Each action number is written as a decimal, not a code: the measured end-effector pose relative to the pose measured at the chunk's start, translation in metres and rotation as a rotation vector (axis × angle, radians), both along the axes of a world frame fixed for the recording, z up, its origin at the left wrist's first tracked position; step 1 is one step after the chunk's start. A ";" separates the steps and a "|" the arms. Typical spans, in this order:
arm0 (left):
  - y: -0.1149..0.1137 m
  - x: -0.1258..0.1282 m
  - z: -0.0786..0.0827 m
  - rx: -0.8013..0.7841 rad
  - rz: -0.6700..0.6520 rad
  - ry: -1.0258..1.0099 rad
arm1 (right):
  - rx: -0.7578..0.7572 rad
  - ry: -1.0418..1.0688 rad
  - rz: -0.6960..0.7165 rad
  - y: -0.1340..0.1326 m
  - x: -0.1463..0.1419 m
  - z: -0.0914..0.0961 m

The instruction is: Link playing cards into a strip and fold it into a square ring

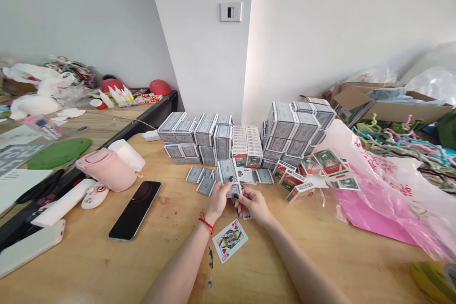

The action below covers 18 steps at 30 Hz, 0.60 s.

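Note:
My left hand (218,198), with a red cord bracelet at its wrist, is closed around a deck of playing cards (228,171), backs upward. Against the deck's lower right edge, my right hand (253,203) has its fingers closed and partly hidden; an ace card (246,215) shows just below them. Nearer me, a queen of hearts card (230,241) lies face up on the table. Small face-down card piles (205,186) lie left of the deck, and another ace (245,175) lies face up behind it.
Tall stacks of grey-backed cards (181,126) and more stacks (285,123) stand at the back, with card boxes (245,140) between. Loose red boxes (294,178) and pink plastic (377,199) lie right. A phone (135,210) and pink cup (107,169) are left.

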<state>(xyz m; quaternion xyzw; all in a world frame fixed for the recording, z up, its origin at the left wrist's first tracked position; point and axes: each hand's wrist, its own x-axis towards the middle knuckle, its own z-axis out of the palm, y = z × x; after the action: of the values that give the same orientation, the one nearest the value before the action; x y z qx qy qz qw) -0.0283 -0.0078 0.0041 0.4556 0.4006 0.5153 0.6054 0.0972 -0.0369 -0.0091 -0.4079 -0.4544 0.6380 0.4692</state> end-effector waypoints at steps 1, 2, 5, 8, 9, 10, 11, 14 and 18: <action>0.000 0.000 0.000 0.038 0.035 0.046 | -0.014 0.012 0.005 0.000 0.000 0.001; -0.001 0.001 0.000 0.080 0.080 0.089 | -0.026 0.026 -0.001 0.000 0.001 0.002; -0.004 0.003 0.004 0.171 0.134 0.167 | -0.039 0.064 -0.065 0.000 0.002 0.005; -0.009 0.003 0.008 0.182 0.026 0.224 | -0.030 0.103 -0.154 0.001 0.005 0.007; -0.010 0.003 0.009 0.182 -0.009 0.261 | -0.028 0.113 -0.180 0.002 0.006 0.008; -0.011 0.003 0.010 0.182 -0.032 0.302 | -0.028 0.119 -0.202 0.002 0.006 0.008; -0.012 0.003 0.010 0.183 -0.043 0.341 | -0.028 0.119 -0.216 0.003 0.007 0.007; -0.013 0.002 0.007 0.187 -0.036 0.412 | -0.021 0.098 -0.228 0.003 0.008 0.007; -0.011 0.002 0.004 0.203 -0.028 0.456 | 0.015 0.012 -0.246 0.000 0.006 0.010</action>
<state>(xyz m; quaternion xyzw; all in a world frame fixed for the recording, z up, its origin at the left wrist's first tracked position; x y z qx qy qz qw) -0.0261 -0.0192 0.0076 0.6242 0.4666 0.4282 0.4576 0.1032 -0.0367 0.0012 -0.4530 -0.4029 0.5746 0.5497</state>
